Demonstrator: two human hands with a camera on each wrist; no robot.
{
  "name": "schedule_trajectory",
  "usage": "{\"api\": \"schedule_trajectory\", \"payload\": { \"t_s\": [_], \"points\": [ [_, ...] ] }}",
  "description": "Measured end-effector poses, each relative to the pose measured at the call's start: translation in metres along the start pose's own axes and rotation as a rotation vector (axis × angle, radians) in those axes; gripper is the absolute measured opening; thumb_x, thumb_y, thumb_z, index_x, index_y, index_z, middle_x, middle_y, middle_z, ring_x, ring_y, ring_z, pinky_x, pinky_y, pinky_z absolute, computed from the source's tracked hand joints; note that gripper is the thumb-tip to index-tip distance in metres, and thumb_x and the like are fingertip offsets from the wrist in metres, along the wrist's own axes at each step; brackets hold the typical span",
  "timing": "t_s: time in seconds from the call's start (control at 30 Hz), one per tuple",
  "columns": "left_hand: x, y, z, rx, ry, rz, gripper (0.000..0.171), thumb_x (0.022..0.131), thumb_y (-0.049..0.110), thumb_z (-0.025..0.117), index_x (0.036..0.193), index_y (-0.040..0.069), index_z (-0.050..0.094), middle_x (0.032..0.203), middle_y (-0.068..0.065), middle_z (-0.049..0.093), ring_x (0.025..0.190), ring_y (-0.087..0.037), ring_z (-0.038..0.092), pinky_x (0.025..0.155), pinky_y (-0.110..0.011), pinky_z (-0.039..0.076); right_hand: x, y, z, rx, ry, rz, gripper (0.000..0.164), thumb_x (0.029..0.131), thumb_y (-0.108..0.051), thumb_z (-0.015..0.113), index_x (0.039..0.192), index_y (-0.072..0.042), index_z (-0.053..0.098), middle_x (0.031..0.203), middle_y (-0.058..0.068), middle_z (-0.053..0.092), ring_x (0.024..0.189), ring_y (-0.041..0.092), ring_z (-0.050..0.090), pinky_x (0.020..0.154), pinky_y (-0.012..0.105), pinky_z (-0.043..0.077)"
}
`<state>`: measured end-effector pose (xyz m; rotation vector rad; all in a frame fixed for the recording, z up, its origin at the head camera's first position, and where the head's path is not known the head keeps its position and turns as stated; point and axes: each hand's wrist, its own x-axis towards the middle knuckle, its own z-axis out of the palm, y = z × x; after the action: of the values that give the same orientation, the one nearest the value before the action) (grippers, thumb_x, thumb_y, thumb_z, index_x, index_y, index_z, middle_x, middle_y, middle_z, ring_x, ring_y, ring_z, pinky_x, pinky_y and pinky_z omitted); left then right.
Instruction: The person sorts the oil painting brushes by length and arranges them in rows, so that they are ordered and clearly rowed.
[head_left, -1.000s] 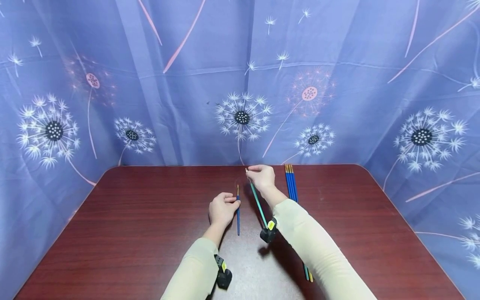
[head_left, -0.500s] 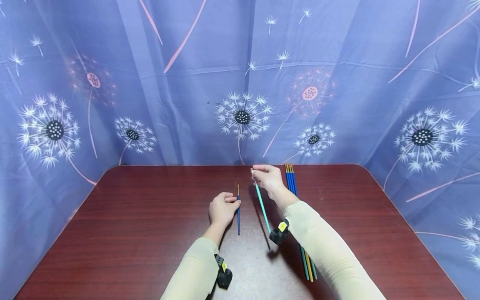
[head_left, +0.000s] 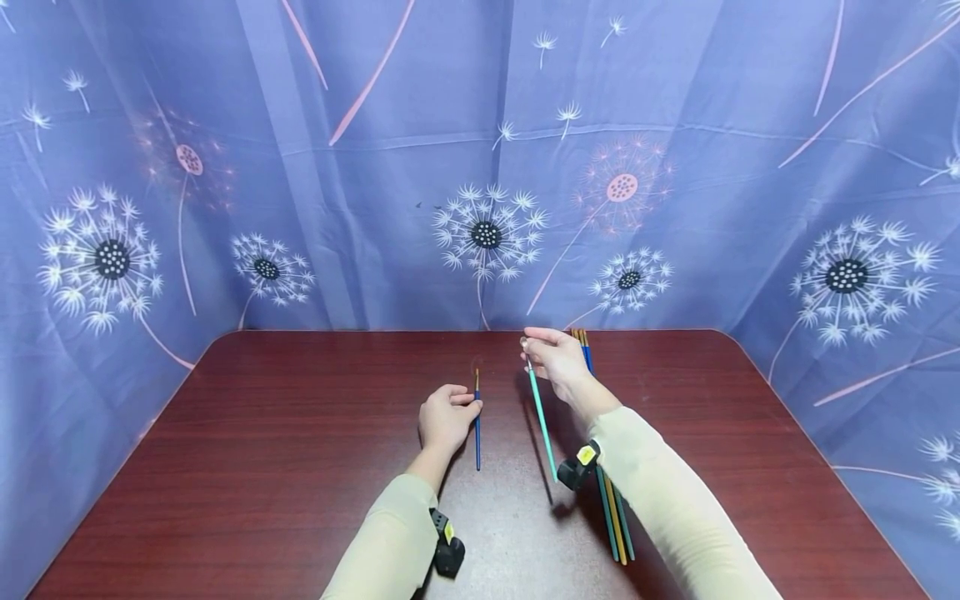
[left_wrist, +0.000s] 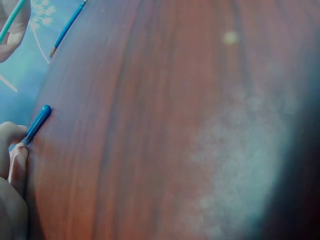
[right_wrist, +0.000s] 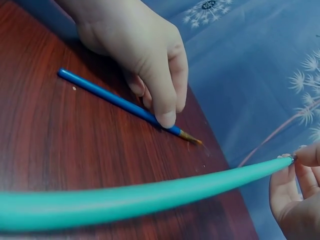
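My left hand pinches a thin blue paintbrush near its metal collar, left of the table's middle. In the right wrist view the left thumb lies on that brush, whose brown bristles point to the far edge. Held up over the table, a turquoise paintbrush slants down from my right hand. The right thumb and fingers pinch it at its far, bristle end, which they partly hide. The turquoise handle crosses low in the right wrist view.
Beneath the right forearm lies a row of paintbrushes, blue ones toward the back, with yellow and turquoise handle ends toward the front. The forearm hides their middle. A blue dandelion-print curtain hangs behind the dark red wooden table.
My right hand has moved right with the turquoise paintbrush, toward the row of brushes, uncovering more handle ends at the front. The left hand and its blue paintbrush have stayed put.
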<state>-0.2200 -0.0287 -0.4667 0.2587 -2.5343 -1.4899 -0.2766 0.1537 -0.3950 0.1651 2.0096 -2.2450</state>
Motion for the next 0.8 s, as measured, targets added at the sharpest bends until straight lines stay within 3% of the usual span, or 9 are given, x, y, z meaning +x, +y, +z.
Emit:
{"api": "schedule_trajectory", "payload": {
  "t_s": [0.47, 0.8],
  "points": [
    [0.0, 0.0, 0.001, 0.006, -0.004, -0.004, 0.032, 0.075, 0.023, 0.077, 0.103, 0.011, 0.068, 0.09, 0.003, 0.075, 0.079, -0.011, 0.072, 0.077, -0.033, 0.053, -0.007, -0.002, -0.028, 0.04, -0.002, 0.0, 0.039, 0.09, 0.001, 0.052, 0.129, 0.003, 0.05, 0.075, -0.011, 0.067, 0.068, 0.006, 0.064, 0.06, 0.022, 0.054],
    [-0.001, 0.001, 0.0, 0.006, -0.019, -0.031, 0.032, 0.076, 0.024, 0.076, 0.104, 0.011, 0.068, 0.092, 0.003, 0.075, 0.081, -0.012, 0.072, 0.078, -0.034, 0.053, -0.012, 0.0, -0.043, 0.049, 0.019, -0.001, 0.04, 0.091, 0.001, 0.051, 0.131, 0.008, 0.045, 0.074, -0.011, 0.066, 0.066, 0.006, 0.064, 0.06, 0.023, 0.055]
  ]
}}
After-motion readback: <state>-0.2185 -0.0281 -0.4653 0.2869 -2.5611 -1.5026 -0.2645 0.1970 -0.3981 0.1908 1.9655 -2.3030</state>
